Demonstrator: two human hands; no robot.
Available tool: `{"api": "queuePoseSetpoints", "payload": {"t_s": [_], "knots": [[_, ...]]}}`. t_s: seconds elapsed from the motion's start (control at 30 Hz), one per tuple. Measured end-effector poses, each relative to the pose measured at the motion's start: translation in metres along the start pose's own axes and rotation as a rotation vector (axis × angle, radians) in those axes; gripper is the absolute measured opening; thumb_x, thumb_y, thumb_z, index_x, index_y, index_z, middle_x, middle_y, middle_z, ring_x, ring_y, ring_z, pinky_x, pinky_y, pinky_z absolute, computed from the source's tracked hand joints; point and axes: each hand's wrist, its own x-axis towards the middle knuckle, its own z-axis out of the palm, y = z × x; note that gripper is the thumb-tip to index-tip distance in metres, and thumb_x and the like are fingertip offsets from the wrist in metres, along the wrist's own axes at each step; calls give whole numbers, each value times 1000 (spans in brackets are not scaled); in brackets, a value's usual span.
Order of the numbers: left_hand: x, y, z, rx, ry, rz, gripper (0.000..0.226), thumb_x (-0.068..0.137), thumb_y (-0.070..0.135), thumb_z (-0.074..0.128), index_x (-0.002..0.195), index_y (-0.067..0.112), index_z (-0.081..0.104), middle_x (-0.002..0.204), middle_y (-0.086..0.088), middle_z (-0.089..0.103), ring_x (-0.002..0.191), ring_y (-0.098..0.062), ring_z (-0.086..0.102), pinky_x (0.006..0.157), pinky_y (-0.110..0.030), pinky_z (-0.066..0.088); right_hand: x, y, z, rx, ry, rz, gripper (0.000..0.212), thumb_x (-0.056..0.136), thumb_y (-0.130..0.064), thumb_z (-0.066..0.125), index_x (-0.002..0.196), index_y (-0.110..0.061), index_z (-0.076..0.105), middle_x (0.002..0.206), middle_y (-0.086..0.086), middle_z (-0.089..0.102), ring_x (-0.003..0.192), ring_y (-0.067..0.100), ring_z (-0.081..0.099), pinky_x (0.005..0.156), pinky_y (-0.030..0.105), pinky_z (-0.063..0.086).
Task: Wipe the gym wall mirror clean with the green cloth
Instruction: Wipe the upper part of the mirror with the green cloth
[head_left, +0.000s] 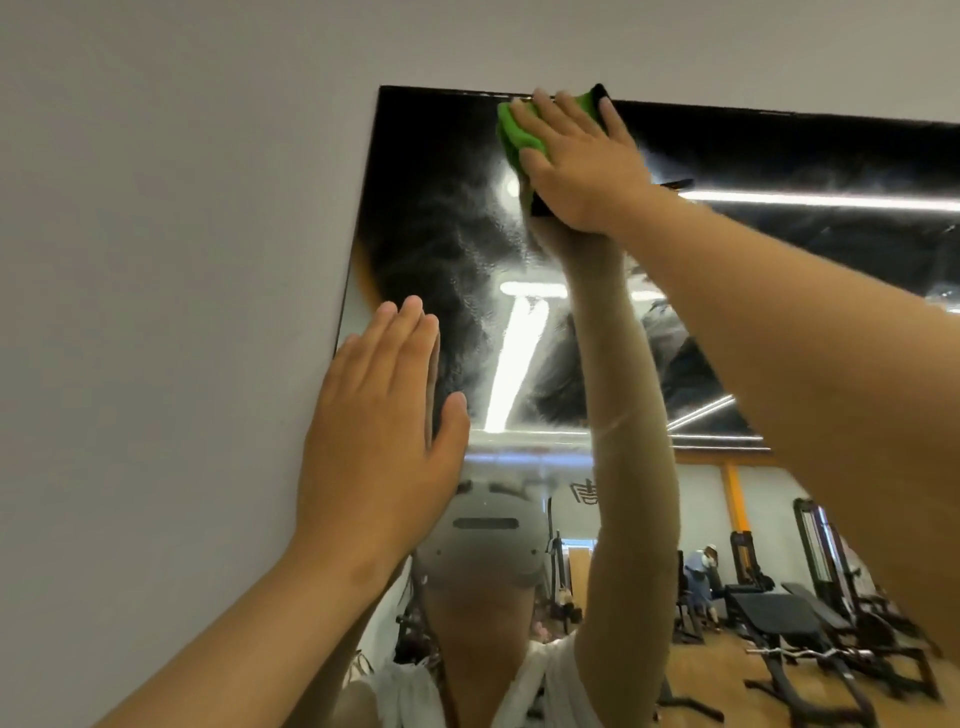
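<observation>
Cloth (514, 136) under flat R hand (582, 169) at mirror (779, 156) top edge; L hand (379, 426) flat by left edge.

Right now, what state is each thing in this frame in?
Green cloth: bunched, pressed against the mirror's top edge.
Large gym wall mirror: hazy streaks across upper part, clearer below.
Right hand: fingers spread, pressing the cloth.
Left hand: fingers straight, flat at the mirror's left edge.

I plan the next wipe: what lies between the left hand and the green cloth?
Head view: only mirror glass lies between the left hand and the green cloth. That stretch is hazy with smears; no object is on it.
</observation>
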Motion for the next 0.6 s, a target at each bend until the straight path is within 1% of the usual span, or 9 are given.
{"api": "queuePoseSetpoints", "payload": {"t_s": [0.03, 0.1, 0.2, 0.23, 0.3, 0.37, 0.43, 0.53, 0.6], "knots": [[0, 0, 0, -4, 0, 0, 70, 96, 52, 20, 159, 22, 21, 166, 7, 19, 153, -7, 8, 122, -25, 0, 2, 11, -3, -4, -8, 7, 54, 107, -34, 18, 160, -30, 7, 168, -3, 2, 154, 13, -1, 123, 41, -9], [0, 1, 1, -8, 4, -2, 70, 96, 52, 20, 159, 22, 21, 166, 6, 19, 152, -5, 6, 120, -25, -1, 4, 28, -7, -19, -9, 96, 55, 107, -34, 17, 160, -29, 5, 168, -1, 1, 154, 14, -2, 124, 43, -9], [1, 0, 1, -9, 11, -1, 69, 96, 52, 21, 159, 23, 21, 166, 7, 19, 148, 1, 2, 120, -26, -1, 12, 21, -6, -23, 12, 227, 56, 107, -33, 16, 161, -25, 4, 168, 4, -2, 154, 20, -4, 123, 45, -10], [1, 0, 2, -9, 12, -1, 69, 96, 52, 21, 159, 23, 21, 166, 8, 18, 147, 2, 1, 120, -25, -2, 14, 12, -5, -19, 18, 224, 56, 107, -33, 16, 161, -24, 4, 168, 4, -2, 154, 21, -4, 123, 45, -10], [1, 0, 2, -1, 14, 6, 68, 97, 52, 22, 159, 24, 20, 165, 10, 16, 148, 2, 1, 121, -21, -5, 15, 2, -3, -3, 21, 129, 56, 107, -33, 17, 161, -26, 6, 168, 2, -1, 154, 20, -3, 123, 44, -10], [2, -1, 2, 5, 13, 16, 67, 98, 51, 23, 159, 23, 20, 163, 12, 14, 149, 1, 2, 120, -14, -9, 13, 11, -5, 7, 5, 15, 55, 107, -33, 18, 160, -30, 7, 168, -2, 2, 154, 15, -2, 123, 41, -9], [1, -2, 2, 10, 13, 16, 67, 98, 50, 25, 159, 23, 21, 162, 13, 14, 149, 1, 4, 119, -13, -10, 10, 34, -9, -3, -15, 2, 55, 106, -34, 18, 160, -32, 6, 168, -4, 2, 154, 12, -1, 123, 40, -8], [1, -3, 3, 21, 8, 7, 67, 98, 51, 24, 159, 24, 19, 164, 11, 15, 151, -1, 4, 119, -12, -11, 4, 61, -12, -5, -2, 181, 56, 106, -33, 17, 160, -29, 6, 168, -1, 2, 154, 14, -1, 124, 42, -8], [0, -2, 3, 19, 8, 4, 68, 97, 52, 23, 159, 24, 20, 165, 11, 15, 151, -1, 4, 118, -12, -11, 5, 52, -9, -10, 29, 260, 56, 106, -32, 18, 161, -26, 6, 168, 2, 1, 154, 17, -2, 123, 43, -9]]}}
